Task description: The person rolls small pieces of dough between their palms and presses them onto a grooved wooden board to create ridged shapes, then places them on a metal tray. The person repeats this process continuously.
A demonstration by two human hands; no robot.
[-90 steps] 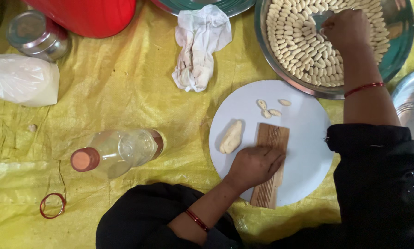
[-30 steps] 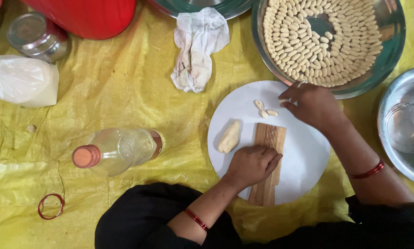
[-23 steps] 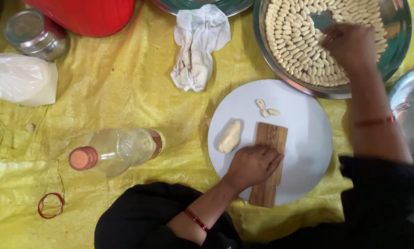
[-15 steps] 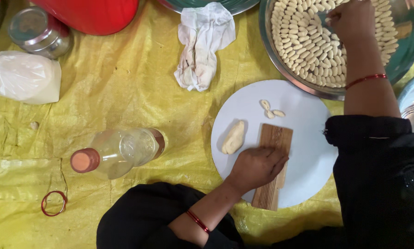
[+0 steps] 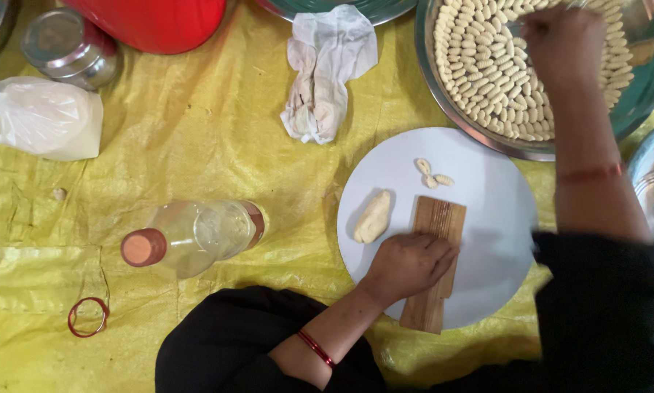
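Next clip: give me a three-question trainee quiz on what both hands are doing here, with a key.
1. True or false: the left hand rests on the ridged wooden board lying on the white round plate.
2. Where is the right hand? A) on the clear bottle B) over the steel tray of shaped dough pieces C) on the crumpled cloth
3. Fill in: the dough lump on the plate lies to the ____ of the board in the picture.

Key: 1 true; 2 B; 3 left.
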